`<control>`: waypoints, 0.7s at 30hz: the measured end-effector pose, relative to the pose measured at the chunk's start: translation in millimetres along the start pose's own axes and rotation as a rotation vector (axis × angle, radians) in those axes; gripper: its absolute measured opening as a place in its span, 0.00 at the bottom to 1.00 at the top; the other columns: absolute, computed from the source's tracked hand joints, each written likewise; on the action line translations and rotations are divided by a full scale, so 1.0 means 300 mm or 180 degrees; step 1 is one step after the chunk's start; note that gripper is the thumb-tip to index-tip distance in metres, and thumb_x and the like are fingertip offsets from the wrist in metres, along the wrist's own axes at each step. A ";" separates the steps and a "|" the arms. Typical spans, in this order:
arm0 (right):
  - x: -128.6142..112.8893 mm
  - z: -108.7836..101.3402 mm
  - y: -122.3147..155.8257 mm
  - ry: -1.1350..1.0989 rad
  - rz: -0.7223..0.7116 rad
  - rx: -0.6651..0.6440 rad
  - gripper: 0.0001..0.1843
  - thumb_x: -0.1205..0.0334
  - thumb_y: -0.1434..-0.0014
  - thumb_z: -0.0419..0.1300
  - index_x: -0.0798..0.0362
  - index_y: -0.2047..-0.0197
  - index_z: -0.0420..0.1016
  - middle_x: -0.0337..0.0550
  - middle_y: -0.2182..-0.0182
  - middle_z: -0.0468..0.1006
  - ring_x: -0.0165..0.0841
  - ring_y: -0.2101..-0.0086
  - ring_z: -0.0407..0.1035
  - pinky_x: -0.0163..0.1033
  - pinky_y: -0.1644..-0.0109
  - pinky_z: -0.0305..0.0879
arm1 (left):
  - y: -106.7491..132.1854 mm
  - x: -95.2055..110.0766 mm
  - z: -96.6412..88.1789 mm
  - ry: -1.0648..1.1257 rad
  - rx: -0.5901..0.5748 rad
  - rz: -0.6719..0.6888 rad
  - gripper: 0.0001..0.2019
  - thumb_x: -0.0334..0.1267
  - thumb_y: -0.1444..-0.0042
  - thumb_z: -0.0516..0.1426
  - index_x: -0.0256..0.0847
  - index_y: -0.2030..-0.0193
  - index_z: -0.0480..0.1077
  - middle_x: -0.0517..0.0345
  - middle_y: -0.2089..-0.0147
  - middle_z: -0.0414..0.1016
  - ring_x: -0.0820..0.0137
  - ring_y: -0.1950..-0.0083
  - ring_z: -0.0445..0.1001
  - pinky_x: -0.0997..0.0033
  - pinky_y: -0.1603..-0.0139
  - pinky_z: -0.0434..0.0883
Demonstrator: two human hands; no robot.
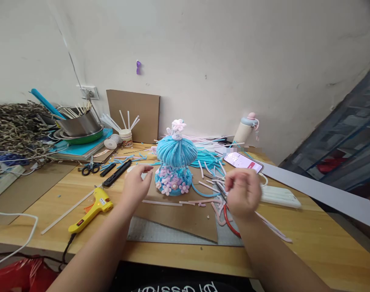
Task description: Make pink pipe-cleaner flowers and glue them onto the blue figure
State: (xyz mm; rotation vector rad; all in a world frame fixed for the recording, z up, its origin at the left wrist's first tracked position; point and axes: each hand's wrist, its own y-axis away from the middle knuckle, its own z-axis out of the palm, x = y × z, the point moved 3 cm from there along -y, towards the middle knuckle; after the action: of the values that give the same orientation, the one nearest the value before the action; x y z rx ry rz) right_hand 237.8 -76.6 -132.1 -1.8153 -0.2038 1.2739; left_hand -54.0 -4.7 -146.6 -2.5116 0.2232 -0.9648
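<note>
A blue pipe-cleaner piece [176, 152] stands upright near the middle of the table, with a rounded ribbed top, pink flowers around its base and a pale pink flower [178, 125] at its tip. My left hand [138, 181] is just left of it, fingers bent and apart from the thumb, with nothing visible between them. To the right, my right hand [243, 190] is closed, its fingers curled inward; whatever they hold, if anything, is hidden. Red-handled pliers or cutters [230, 225] lie beside and partly behind that hand. Several pink pipe-cleaner pieces [219, 213] are scattered nearby.
A yellow glue gun [92, 209], black scissors [90, 166] and a black cutter [117, 173] lie at left. Brown cardboard [185, 221] covers a grey mat. Blue pipe cleaners [207, 159], a phone [242, 161], a white power strip [280, 196] and a bottle [245, 129] are at right.
</note>
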 end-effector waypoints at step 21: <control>0.073 0.217 0.127 0.2183 0.0394 -0.3089 0.19 0.58 0.38 0.48 0.39 0.46 0.71 0.40 0.57 0.80 0.38 0.59 0.73 0.38 0.61 0.62 | 0.003 -0.166 0.109 0.0104 -0.0143 -0.0527 0.12 0.35 0.50 0.51 0.39 0.64 0.74 0.52 0.61 0.78 0.61 0.58 0.74 0.63 0.54 0.69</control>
State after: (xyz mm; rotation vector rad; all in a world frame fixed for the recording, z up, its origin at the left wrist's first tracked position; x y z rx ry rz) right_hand 181.7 -50.1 -180.2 -3.0165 -0.3616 0.5448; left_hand -69.0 20.7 -198.4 -2.5892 0.0476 -1.0765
